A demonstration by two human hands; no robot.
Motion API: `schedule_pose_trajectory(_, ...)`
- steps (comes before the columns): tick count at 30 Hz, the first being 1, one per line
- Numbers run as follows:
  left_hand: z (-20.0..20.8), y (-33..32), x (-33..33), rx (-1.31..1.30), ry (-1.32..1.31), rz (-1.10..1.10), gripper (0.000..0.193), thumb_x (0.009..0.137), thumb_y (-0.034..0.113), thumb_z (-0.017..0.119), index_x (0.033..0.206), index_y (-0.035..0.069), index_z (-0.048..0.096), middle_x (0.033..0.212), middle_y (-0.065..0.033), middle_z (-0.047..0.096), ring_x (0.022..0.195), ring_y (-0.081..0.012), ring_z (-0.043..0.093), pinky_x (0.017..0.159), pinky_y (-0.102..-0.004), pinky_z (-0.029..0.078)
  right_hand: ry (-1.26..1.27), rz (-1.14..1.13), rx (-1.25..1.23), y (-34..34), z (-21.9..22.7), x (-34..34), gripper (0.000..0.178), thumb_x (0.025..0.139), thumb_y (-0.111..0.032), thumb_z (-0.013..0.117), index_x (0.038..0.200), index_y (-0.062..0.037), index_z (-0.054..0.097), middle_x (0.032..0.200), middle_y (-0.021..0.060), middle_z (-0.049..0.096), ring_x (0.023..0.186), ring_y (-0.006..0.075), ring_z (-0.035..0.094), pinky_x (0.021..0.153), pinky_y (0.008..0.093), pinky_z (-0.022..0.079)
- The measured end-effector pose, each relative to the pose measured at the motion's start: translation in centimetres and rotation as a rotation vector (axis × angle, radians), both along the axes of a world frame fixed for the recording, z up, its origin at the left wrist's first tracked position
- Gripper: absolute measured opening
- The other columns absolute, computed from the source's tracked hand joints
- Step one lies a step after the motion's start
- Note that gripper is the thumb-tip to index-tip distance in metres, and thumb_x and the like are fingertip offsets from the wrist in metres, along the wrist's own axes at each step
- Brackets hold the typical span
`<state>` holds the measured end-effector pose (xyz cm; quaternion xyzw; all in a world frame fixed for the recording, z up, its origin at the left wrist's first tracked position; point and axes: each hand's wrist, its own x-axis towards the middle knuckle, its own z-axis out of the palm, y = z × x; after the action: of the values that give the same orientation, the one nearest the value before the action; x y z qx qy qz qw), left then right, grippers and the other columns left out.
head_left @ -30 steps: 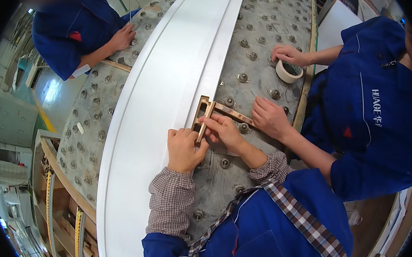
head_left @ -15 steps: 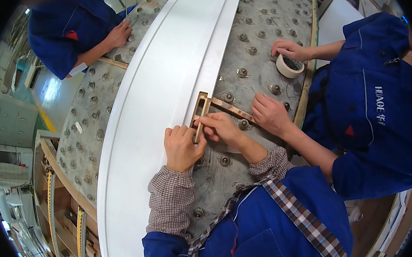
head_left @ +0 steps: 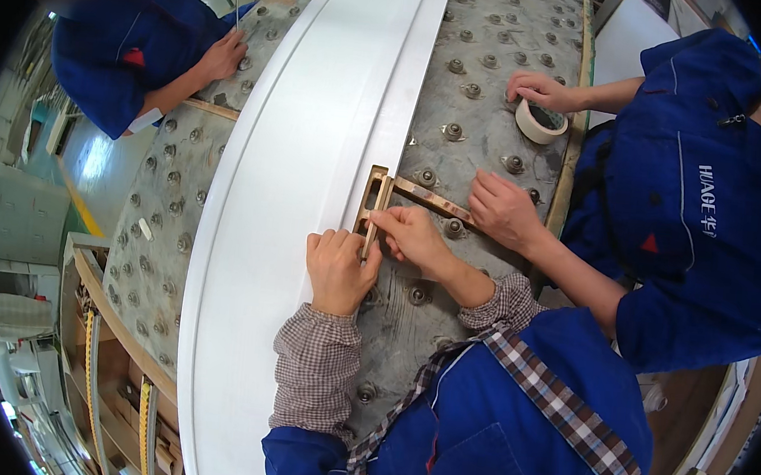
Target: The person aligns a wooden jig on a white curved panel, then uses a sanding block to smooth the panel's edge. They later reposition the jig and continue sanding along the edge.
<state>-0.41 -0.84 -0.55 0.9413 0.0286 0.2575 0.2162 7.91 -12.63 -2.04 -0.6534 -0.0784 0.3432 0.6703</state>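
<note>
A long white panel with raised lengthwise ridges runs from the near edge to the far edge. At its right edge lies a slotted brass-coloured piece, narrow and rectangular. My right hand pinches the bar along that piece's right side between thumb and fingers. Curled around its near end is my left hand, resting on the panel; its fingertips partly hide that end. A narrow wooden strip extends rightward from beside the brass-coloured piece, across the table top.
The grey table is studded with several ball rollers. A co-worker at right has one hand by the strip and another on a tape roll. Another co-worker's hand rests at far left. Wooden shelving stands near left.
The view has shifted slightly. My right hand keeps its pinch and my left hand stays at the near end; the brass-coloured piece looks slightly more tilted.
</note>
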Motion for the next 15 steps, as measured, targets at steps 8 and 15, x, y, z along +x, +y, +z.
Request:
schedule_pose_trajectory(8, 0.0, 0.1, -0.1, 0.011, 0.006, -0.001, 0.016, 0.067, 0.013, 0.068, 0.062, 0.008, 0.055, 0.055, -0.0011, 0.046, 0.056, -0.0182, 0.045, 0.061, -0.0324, 0.031, -0.119, 0.009, -0.034, 0.1, -0.9, 0.1, 0.036, 0.087, -0.029, 0.055, 0.064, -0.0016, 0.055, 0.046, 0.0005, 0.047, 0.037, 0.0064, 0.042, 0.034, 0.0229, 0.030)
schedule_pose_trajectory(15, -0.1, 0.1, -0.1, -0.026, 0.029, -0.007, 0.015, 0.067, 0.012, 0.069, 0.063, 0.007, 0.056, 0.055, -0.0004, 0.046, 0.056, -0.0180, 0.045, 0.061, -0.0326, 0.031, -0.218, -0.039, -0.052, 0.2, -1.0, -0.4, 0.032, 0.088, -0.026, 0.055, 0.068, -0.0015, 0.054, 0.048, -0.0001, 0.048, 0.040, 0.0054, 0.043, 0.036, 0.0224, 0.032)
